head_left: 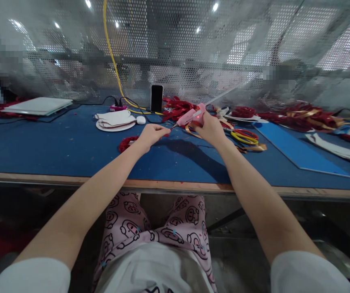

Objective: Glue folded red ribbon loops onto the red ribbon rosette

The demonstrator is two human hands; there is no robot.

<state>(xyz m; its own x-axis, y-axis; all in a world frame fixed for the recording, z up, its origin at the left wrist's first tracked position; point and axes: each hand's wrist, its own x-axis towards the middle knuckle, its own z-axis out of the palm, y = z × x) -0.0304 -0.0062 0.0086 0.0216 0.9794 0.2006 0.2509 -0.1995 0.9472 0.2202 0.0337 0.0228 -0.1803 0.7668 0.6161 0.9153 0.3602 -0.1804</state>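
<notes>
My right hand is wrapped round the handle of a pink glue gun, whose small red light is lit. A clear stick rises from its back end, and its metal nozzle points left. The nozzle tip meets a small red piece pinched in the fingertips of my left hand. Beside my left wrist, a dark red fuzzy bundle lies on the blue tabletop, partly covered by the hand.
White card pieces and a white earbud-like case lie left; a phone stands behind. Scissors with yellow and red handles, red ribbons and a blue board lie right. A yellow cable hangs behind.
</notes>
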